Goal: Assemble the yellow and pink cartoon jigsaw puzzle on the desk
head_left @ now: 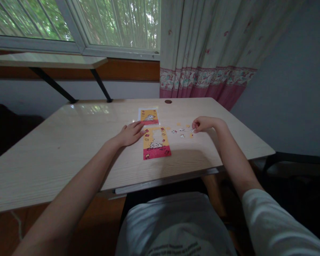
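Note:
A partly assembled jigsaw puzzle [156, 152] in yellow and red lies on the desk, with a gap in its upper part. My left hand [130, 133] rests flat with fingers spread at the puzzle's upper left edge and the lower left corner of the picture card [148, 115]. That card shows a white animal on yellow and red. To the right are several loose jigsaw pieces [181, 136], white and yellow. Over the right end of these, my right hand [202, 123] has its thumb and fingers pinched together at a small white puzzle piece [193, 131].
The pale wooden desk [69, 149] has a round cable hole [168, 101] near its back edge. A raised shelf [48, 59] on black supports stands at the back left. A curtain [197, 64] hangs behind, and a dark chair [296, 158] is at the right.

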Motion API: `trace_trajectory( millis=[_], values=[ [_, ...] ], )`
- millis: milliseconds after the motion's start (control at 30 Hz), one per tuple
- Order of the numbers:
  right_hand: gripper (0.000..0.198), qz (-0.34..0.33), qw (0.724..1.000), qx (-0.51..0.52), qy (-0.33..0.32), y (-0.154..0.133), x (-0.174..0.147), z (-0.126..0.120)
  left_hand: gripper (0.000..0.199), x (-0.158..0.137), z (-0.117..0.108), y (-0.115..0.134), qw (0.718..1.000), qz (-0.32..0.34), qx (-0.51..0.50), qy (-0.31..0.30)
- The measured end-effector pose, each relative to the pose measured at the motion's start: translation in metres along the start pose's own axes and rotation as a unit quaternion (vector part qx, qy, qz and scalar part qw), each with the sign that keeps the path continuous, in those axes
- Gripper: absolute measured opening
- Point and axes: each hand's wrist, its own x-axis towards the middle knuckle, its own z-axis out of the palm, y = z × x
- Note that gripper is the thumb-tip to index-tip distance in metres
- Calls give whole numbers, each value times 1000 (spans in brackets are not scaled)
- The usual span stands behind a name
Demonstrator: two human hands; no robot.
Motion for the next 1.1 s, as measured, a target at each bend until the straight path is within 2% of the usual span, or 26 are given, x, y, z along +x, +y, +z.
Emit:
trace_trajectory(
  millis=[133, 300, 500, 700, 767, 867, 1000, 1100],
  values=[
    [25, -24, 1000, -1, 0, -9, -4, 1, 69, 0, 2, -2, 1000, 5, -9, 10],
    [25, -47, 998, -39, -33, -25, -5, 6, 68, 2, 4, -6, 1000, 11, -11, 21],
    [16, -37, 997, -52, -37, -32, -6, 9, 71, 2, 4, -5, 1000, 9, -9, 19],
    [16, -2, 997, -75, -22, -33, -8, 9, 66, 3, 4, -8, 998, 29, -17, 55],
    [16, -1, 997, -76, -18, -33, -8, 9, 62, 2, 0, -5, 995, 62, -27, 79],
    [16, -8, 997, -69, -22, -33, -8, 9, 48, -4, -7, 12, 980, 158, -61, 106],
    [17, -18, 998, -62, -28, -33, -8, 8, 41, -12, -9, 44, 945, 294, -119, 81],
    [17, -27, 998, -44, -28, -30, -8, 6, 37, -15, -4, 58, 933, 331, -125, 72]
  ],
)
